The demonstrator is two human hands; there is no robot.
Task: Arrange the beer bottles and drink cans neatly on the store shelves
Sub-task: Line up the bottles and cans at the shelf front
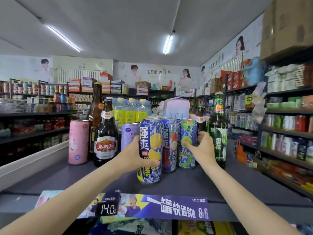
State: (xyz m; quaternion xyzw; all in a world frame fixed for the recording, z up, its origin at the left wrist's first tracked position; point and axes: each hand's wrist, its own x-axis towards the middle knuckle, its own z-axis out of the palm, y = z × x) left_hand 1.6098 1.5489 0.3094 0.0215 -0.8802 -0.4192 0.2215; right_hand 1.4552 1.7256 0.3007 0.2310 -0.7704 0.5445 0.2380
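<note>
On the dark shelf top (105, 180) stand several cans and bottles. My left hand (135, 156) grips a blue can with yellow lemon print (149, 138) at the front. My right hand (201, 148) is wrapped around a blue can with green melon print (187, 131), fingers behind it. Between them stands a blue can with red fruit print (169, 145). A green beer bottle (218, 131) stands just right of my right hand. To the left are a brown Yanjing U8 bottle (105, 138), a taller brown bottle (96, 106), a pink can (78, 141) and a lilac can (129, 134).
A small brown bottle (200, 119) stands behind the melon can. Yellow-labelled water bottles (130, 111) and a pale carton (177, 108) sit further back. A purple price strip (152, 206) runs along the shelf's front edge. Stocked aisle shelves (286, 131) flank both sides.
</note>
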